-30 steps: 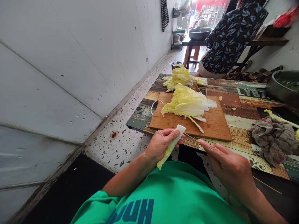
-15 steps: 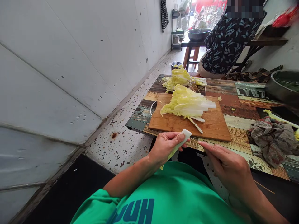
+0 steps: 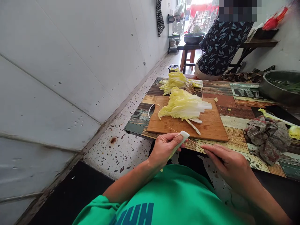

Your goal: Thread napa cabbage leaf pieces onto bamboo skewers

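My left hand (image 3: 165,146) is closed around a strip of napa cabbage leaf (image 3: 184,136), its white stem end upward. A thin wooden skewer (image 3: 194,142) passes through that stem, and its point sticks out on the far left side. The fingers of my right hand (image 3: 226,159) pinch the other end of the skewer. Beyond my hands, a pile of cut cabbage leaves (image 3: 185,104) lies on a wooden cutting board (image 3: 161,123). Behind the board is more cabbage (image 3: 173,82) with skewers in it.
A crumpled rag (image 3: 268,139) lies on the table's right side, with a metal pot of greens (image 3: 281,86) behind it. In the background, a person in a patterned shirt (image 3: 221,47) sits by another table holding a metal basin (image 3: 194,38). A wall (image 3: 70,62) runs along the left.
The skewer has gone through the cabbage stem, and its tip now shows on the far side. My right hand has gone from flat fingers to a pinch. The view has shifted slightly.
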`<state>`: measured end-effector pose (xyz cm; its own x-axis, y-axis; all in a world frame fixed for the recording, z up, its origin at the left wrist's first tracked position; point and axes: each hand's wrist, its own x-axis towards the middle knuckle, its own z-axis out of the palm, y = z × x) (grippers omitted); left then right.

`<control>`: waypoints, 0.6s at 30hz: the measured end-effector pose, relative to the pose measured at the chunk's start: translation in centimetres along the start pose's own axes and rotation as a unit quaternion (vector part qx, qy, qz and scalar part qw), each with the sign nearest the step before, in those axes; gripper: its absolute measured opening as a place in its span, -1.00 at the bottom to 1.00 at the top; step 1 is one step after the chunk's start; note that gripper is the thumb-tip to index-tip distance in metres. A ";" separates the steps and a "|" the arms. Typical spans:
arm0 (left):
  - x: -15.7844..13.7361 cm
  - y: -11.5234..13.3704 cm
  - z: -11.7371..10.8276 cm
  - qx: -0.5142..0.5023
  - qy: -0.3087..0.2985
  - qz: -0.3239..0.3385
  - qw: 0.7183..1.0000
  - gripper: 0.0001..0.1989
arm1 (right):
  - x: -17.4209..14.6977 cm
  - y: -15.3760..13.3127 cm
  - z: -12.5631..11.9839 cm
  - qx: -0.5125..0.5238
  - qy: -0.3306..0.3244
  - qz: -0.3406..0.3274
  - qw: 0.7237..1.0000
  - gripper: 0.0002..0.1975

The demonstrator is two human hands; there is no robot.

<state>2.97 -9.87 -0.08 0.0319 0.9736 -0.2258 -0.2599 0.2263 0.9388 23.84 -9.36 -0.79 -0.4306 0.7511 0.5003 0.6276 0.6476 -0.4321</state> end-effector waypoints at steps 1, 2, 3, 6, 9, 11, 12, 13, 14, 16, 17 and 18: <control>0.0 -0.1 0.1 0.009 -0.010 -0.003 1.000 -0.63 | -0.1 0.0 0.0 0.006 0.004 -0.006 1.000 -0.75; 0.0 -0.2 0.3 0.022 -0.029 -0.009 0.999 -0.63 | -0.2 -0.1 0.1 0.012 0.013 -0.010 1.000 -0.76; 0.0 -0.4 0.6 0.037 -0.053 -0.013 0.998 -0.63 | -0.3 -0.3 0.3 0.019 0.022 -0.010 1.000 -0.76; 0.4 -0.7 1.2 0.090 -0.114 0.027 0.989 -0.66 | -0.2 -0.7 0.5 0.034 0.040 0.004 0.999 -0.77; 2.0 0.0 1.2 0.144 -0.173 0.074 0.972 -0.70 | -0.8 0.1 -0.3 0.029 0.065 0.051 0.996 -0.79; 3.8 1.0 0.9 0.166 -0.199 0.081 0.962 -0.70 | -1.8 1.3 -1.1 0.018 0.089 0.097 0.991 -0.79; 5.0 1.5 0.8 0.178 -0.187 0.099 0.961 -0.71 | -2.4 2.0 -1.6 0.010 0.101 0.116 0.988 -0.78; 6.3 1.9 0.8 0.199 -0.158 0.134 0.958 -0.75 | -3.0 2.7 -2.0 0.000 0.113 0.132 0.985 -0.78; 7.7 2.2 0.8 0.230 -0.113 0.181 0.950 -0.80 | -3.7 3.3 -2.4 -0.011 0.123 0.142 0.982 -0.77; 10.6 2.6 1.2 0.328 -0.036 0.258 0.908 -0.87 | -4.9 4.3 -3.0 -0.031 0.136 0.157 0.978 -0.75; 12.0 2.7 1.5 0.385 -0.015 0.282 0.878 -0.86 | -5.3 4.6 -3.2 -0.039 0.140 0.163 0.976 -0.75; 13.2 2.7 1.8 0.442 -0.007 0.299 0.846 -0.83 | -5.7 4.8 -3.3 -0.045 0.142 0.166 0.975 -0.74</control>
<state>4.45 3.67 -0.06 0.1618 0.9207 0.3552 0.5891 -0.3789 0.7138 31.46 -10.97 -3.24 -0.0062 0.8434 0.5372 0.7617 0.3520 -0.5439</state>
